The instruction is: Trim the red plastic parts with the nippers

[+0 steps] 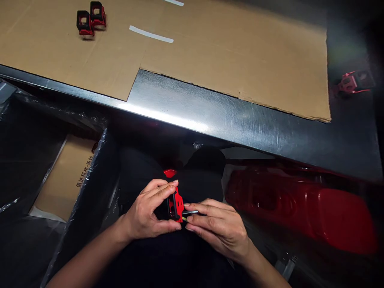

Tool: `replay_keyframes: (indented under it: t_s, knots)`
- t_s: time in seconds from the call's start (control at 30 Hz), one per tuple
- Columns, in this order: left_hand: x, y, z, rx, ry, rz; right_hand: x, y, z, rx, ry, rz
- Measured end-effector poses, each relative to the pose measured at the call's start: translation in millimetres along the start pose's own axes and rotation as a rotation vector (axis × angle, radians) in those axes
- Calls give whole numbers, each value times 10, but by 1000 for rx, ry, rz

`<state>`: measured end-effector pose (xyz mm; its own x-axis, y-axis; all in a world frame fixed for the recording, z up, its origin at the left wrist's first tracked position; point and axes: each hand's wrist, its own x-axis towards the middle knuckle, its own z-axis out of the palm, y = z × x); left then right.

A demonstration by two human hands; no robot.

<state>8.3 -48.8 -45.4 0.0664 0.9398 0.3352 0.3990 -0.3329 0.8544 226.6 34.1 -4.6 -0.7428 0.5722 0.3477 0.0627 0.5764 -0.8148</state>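
Note:
My left hand (pixel 151 210) grips a small red and black bracket-like part (pixel 179 204) by its top and bottom, holding it upright above my lap. Close against the part's right side, my right hand (pixel 219 224) pinches a thin, shiny metal tool (pixel 192 212) between thumb and fingers. The tool points left toward the red face; its tip and exact kind cannot be made out. A bit of yellow-green shows beneath the tool near my right fingertips.
Two similar red and black parts (pixel 85 24) stand on cardboard (pixel 240 52) over the metal table (pixel 186 106). Another red part (pixel 354 82) lies at the far right. On the left is a plastic-lined bin (pixel 103 148) with cardboard inside. A glossy red object (pixel 345 216) sits below the table.

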Motion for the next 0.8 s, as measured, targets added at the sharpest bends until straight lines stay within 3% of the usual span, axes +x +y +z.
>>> replay_keyframes:
  t_s: [0.33, 0.53, 0.63, 0.8]
  knots:
    - [2, 57, -43, 25, -24, -54, -18, -35, 36, -42, -2, -30]
    - [6, 56, -37, 4, 26, -51, -17, -88, 80, -40, 29, -37]
    - [-49, 15, -9, -104, 62, -101, 8, -87, 80, -44, 119, -6]
    - [-206, -74, 84, -521, 198, -234, 3, -25, 42, 33, 330, 151]
